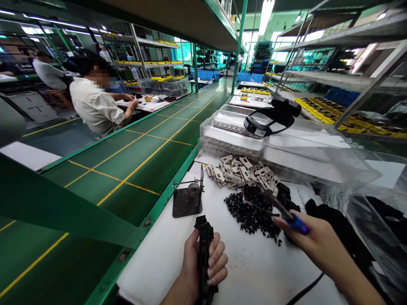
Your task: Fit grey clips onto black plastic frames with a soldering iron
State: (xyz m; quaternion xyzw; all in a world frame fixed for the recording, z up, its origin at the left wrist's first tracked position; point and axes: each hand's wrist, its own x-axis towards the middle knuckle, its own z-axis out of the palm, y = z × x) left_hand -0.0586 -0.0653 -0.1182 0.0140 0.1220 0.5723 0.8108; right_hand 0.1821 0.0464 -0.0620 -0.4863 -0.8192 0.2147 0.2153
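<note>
My left hand [199,264] is at the bottom of the view, its fingers wrapped around a long black plastic part [203,250] held upright. My right hand [313,241] grips a blue-handled soldering iron [294,222], whose dark shaft slants over a heap of small black plastic pieces [251,214]. Its tip is lost against that heap, so contact cannot be told. Behind the heap lies a pile of beige connector-like pieces [241,171]. A dark metal soldering iron stand [187,202] sits on the white bench top, left of the heap.
Stacked clear plastic trays [232,135] and a black headset-like device [270,118] stand behind the piles. A black cable crosses the bench's front right. A green conveyor belt [133,169] runs along the left edge. Beyond it, a co-worker [95,101] works at another bench.
</note>
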